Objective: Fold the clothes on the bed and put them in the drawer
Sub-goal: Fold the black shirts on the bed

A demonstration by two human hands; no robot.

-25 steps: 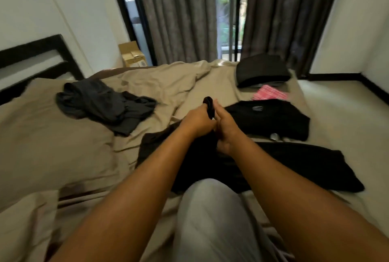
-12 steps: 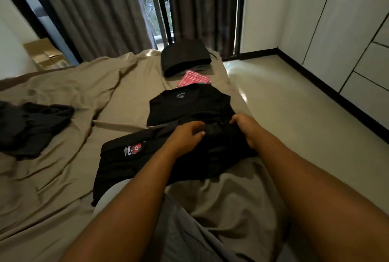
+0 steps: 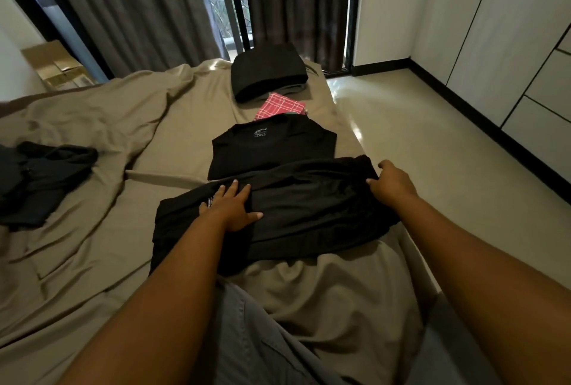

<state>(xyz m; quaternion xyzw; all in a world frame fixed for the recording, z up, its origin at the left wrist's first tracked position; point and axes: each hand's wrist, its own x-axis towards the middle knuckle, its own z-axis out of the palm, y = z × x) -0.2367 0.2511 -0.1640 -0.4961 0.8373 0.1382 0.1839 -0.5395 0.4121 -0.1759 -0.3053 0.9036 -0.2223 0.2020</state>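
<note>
**The black garment (image 3: 312, 211) is lying across the bed (image 3: 92, 261)**

The left hand (image 3: 230, 208) is resting flat, fingers spread, on its 9 o'clock half; the right hand (image 3: 392, 182), fingers curled, is gripping its 3 o'clock edge.

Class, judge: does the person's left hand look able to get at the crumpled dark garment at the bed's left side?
Probably yes. Only bare sheet lies between the left hand, flat on the black garment, and the crumpled dark garment; a lean may be needed.
</note>
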